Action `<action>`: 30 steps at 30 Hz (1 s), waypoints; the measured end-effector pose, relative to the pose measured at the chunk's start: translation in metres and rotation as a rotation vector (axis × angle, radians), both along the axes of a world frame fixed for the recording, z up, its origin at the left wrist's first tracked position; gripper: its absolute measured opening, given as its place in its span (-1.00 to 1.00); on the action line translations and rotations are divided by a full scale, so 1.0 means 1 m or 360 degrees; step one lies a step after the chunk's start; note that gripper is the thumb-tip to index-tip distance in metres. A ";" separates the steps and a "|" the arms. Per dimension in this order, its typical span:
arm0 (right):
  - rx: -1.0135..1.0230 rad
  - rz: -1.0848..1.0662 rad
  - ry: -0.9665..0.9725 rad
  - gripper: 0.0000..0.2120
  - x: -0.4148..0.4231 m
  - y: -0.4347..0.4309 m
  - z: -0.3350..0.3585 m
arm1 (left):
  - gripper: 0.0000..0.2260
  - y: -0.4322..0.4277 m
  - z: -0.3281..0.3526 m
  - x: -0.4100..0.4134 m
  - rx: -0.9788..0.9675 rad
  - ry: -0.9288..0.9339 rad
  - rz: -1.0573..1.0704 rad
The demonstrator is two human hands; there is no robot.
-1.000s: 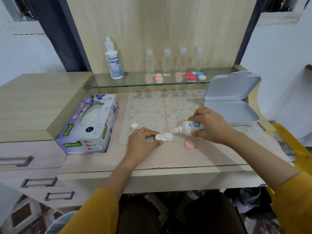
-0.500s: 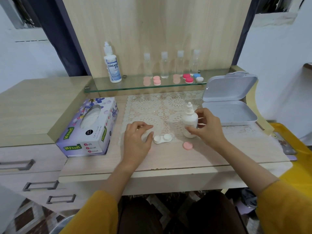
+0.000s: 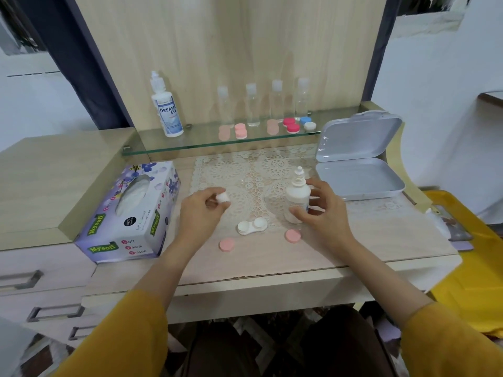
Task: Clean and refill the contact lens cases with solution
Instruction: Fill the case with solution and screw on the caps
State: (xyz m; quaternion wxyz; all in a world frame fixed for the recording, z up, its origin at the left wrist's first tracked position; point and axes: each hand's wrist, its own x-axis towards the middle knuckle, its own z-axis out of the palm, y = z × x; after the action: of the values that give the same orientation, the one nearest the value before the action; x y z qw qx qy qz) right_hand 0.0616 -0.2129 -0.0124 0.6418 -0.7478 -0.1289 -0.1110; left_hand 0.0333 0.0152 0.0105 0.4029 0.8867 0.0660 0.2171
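Since a moment ago the left hand (image 3: 202, 210) has lifted from beside the lens case (image 3: 251, 225) and now pinches a small white cap (image 3: 222, 198), probably the bottle's, ready to close it. The right hand (image 3: 324, 213) curls round the upright solution bottle (image 3: 297, 200), steadying it on the surface (image 3: 381, 240). The case lies uncapped between both hands, with a pink lid (image 3: 226, 244) nearby.

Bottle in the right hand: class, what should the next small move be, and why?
Probably bring the cap, pinched in the left hand, onto the bottle and close it. The bottle stands upright with its nozzle bare and the right hand curled round it, steadying it for capping.
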 end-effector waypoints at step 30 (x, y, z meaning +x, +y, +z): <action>0.0005 0.0049 0.0001 -0.49 0.003 -0.002 -0.005 | -0.82 -0.098 0.082 0.040 0.0405 0.0142 -0.0680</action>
State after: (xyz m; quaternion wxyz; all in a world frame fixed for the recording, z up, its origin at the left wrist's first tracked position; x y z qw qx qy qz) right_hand 0.0646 -0.2153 -0.0177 0.6447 -0.7447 -0.1398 -0.1011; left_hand 0.0737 -0.0828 0.0920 0.3215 0.9328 -0.1331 0.0941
